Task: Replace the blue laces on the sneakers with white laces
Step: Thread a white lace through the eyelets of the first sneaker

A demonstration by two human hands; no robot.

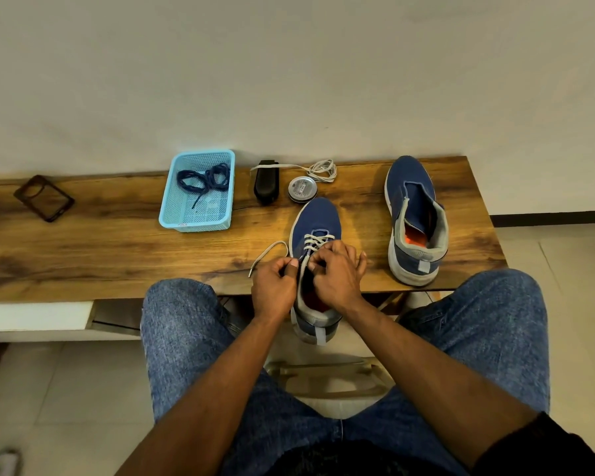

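the near blue sneaker sits at the counter edge, heel overhanging, half laced in white. the left hand pinches one white lace end, fingers curled; the right hand curls on the eyelets. blue laces lie in the basket; the unlaced sneaker stands right.

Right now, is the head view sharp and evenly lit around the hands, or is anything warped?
Head view: soft, even light; the wooden table edge bows from wide-angle distortion; the white lace on the near blue sneaker reads sharp; frame corners blur slightly.
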